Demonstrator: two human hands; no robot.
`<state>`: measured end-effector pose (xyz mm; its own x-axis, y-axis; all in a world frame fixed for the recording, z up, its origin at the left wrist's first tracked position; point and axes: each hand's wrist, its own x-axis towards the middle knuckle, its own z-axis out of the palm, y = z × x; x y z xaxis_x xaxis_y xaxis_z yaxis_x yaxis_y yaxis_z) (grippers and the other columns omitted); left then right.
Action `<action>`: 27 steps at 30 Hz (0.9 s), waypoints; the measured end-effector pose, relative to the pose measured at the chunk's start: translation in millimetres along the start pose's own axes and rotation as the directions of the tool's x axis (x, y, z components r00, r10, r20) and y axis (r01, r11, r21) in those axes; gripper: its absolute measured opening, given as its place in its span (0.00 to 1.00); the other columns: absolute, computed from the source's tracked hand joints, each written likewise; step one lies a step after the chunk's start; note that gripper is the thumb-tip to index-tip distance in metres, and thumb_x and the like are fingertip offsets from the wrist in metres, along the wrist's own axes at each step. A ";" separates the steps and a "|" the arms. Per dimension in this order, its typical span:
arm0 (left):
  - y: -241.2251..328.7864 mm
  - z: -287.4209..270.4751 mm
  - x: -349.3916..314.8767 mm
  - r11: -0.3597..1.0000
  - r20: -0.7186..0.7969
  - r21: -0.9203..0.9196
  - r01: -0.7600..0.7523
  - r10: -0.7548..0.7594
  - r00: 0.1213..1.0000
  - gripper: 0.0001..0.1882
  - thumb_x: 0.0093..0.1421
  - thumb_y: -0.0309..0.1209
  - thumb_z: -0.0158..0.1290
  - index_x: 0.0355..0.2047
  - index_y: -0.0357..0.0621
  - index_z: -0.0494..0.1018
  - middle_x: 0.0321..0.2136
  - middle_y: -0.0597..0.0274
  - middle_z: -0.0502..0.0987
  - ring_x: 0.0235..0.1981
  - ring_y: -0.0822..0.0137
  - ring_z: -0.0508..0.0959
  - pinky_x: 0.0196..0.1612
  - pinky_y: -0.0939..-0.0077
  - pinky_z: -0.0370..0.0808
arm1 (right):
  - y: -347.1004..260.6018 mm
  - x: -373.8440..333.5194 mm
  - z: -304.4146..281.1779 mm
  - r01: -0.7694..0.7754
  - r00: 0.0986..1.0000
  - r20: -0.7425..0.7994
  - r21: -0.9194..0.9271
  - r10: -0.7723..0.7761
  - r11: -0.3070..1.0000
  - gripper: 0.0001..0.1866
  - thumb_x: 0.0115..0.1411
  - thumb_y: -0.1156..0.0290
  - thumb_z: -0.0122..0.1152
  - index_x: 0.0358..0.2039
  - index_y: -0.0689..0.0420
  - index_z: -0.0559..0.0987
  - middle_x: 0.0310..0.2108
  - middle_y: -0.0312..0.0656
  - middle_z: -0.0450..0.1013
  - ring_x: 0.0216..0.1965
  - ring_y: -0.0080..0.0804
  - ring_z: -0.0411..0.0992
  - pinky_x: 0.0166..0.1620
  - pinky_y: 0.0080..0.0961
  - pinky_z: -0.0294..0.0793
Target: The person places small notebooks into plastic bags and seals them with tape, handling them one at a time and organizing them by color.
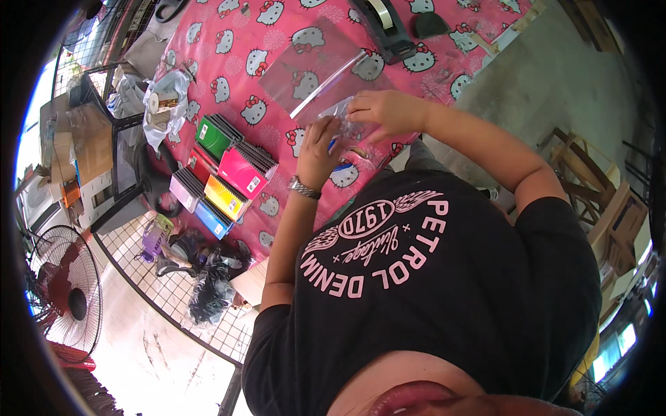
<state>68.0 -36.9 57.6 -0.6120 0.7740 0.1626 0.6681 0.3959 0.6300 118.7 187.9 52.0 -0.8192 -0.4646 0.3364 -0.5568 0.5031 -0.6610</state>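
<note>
Crumpled clear plastic [338, 111] lies on the table between my two hands. My left hand [319, 154], with a watch on its wrist, has its fingers curled onto the plastic's near left edge. From the right, my right hand [390, 113] pinches the same plastic with bent fingers. Just beyond them, clear plastic sleeves [302, 64] lie flat, crossed by a pale shiny strip. Something blue [342, 166] shows beside my left hand, partly covered; its kind cannot be made out.
Stacked spiral notebooks [223, 166] in several colours stand on the left of the pink patterned tablecloth [239, 83]. A black tape dispenser [386, 31] sits at the far side beside a dark stone-like lump [430, 26]. A white plastic bag [165, 104] is at the left edge; a fan [69, 298] stands lower left.
</note>
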 end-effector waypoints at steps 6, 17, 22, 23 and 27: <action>-7.0 28.0 -7.9 0.983 -0.221 -0.003 0.186 -0.182 0.958 0.10 0.43 0.22 0.59 0.30 0.42 0.79 0.33 0.60 0.74 0.36 0.62 0.73 0.39 0.70 0.70 | 0.8 1.5 33.7 -0.238 0.953 -0.183 0.050 0.244 0.970 0.10 0.45 0.69 0.64 0.24 0.57 0.72 0.34 0.37 0.64 0.38 0.37 0.65 0.41 0.34 0.65; -3.6 25.1 14.0 0.742 -0.205 -0.013 0.671 -0.659 0.724 0.12 0.38 0.38 0.64 0.24 0.47 0.81 0.32 0.59 0.69 0.39 0.62 0.69 0.42 0.67 0.65 | 27.2 11.0 28.1 -0.421 0.816 -0.463 -0.066 0.346 0.905 0.10 0.48 0.59 0.62 0.24 0.51 0.79 0.39 0.35 0.66 0.41 0.36 0.65 0.46 0.36 0.60; 6.3 8.0 32.8 0.813 -0.027 0.288 0.506 -0.521 0.853 0.13 0.37 0.43 0.62 0.21 0.50 0.80 0.35 0.62 0.77 0.47 0.58 0.68 0.51 0.49 0.55 | 109.6 -54.4 -23.1 -0.814 0.210 -0.703 0.259 0.679 0.520 0.12 0.53 0.60 0.62 0.27 0.57 0.81 0.31 0.39 0.71 0.36 0.35 0.69 0.37 0.31 0.68; 6.1 6.1 36.5 0.813 -0.020 0.289 0.505 -0.523 0.852 0.14 0.38 0.42 0.62 0.23 0.49 0.79 0.35 0.62 0.77 0.47 0.59 0.69 0.51 0.51 0.57 | 113.3 -58.0 -25.8 -0.770 0.270 -0.591 0.341 0.760 0.540 0.11 0.54 0.62 0.62 0.29 0.57 0.80 0.29 0.39 0.71 0.34 0.33 0.68 0.36 0.30 0.68; -5.1 3.2 38.5 0.851 0.007 0.150 0.504 -0.511 0.860 0.18 0.37 0.38 0.64 0.31 0.46 0.78 0.34 0.59 0.78 0.43 0.60 0.72 0.48 0.60 0.65 | 111.0 -64.6 -24.0 -0.600 0.383 -0.297 0.640 0.875 0.480 0.08 0.56 0.68 0.60 0.33 0.59 0.78 0.27 0.35 0.69 0.28 0.23 0.67 0.33 0.22 0.68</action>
<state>42.4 -7.5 58.3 -0.8644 0.4666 -0.1873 0.3233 0.8010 0.5038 106.5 291.3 -27.0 -0.8416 0.4789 -0.2497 0.3120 0.0539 -0.9485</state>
